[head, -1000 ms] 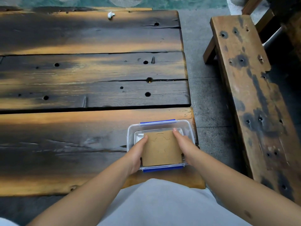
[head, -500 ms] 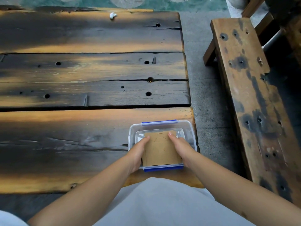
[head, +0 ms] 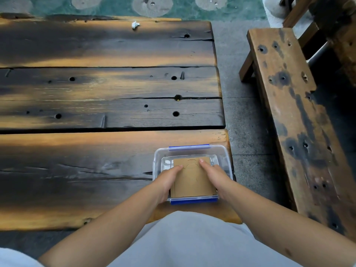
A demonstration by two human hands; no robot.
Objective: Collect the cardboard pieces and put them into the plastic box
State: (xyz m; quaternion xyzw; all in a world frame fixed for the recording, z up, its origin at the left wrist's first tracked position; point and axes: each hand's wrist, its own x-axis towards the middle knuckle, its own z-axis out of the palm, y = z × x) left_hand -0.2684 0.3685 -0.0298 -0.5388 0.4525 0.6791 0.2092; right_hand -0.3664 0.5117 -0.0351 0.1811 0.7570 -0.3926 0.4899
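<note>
A clear plastic box [head: 224,155] with blue clips stands at the near right corner of the dark wooden table [head: 96,155]. Brown cardboard pieces [head: 192,180] lie flat inside it as a stack, with curved cut lines on the top sheet. My left hand [head: 167,180] rests on the stack's left edge and my right hand [head: 213,174] on its right edge, fingers stretched forward and pressing on the cardboard. The hands hide the box's side walls.
A small white crumpled scrap [head: 135,25] lies at the table's far edge. A wooden bench [head: 294,120] runs along the right, with a strip of grey floor [head: 244,112] between it and the table. My light clothing [head: 188,241] fills the near foreground.
Both hands have slid a little forward and inward over the cardboard, and the stack sits lower in the box.
</note>
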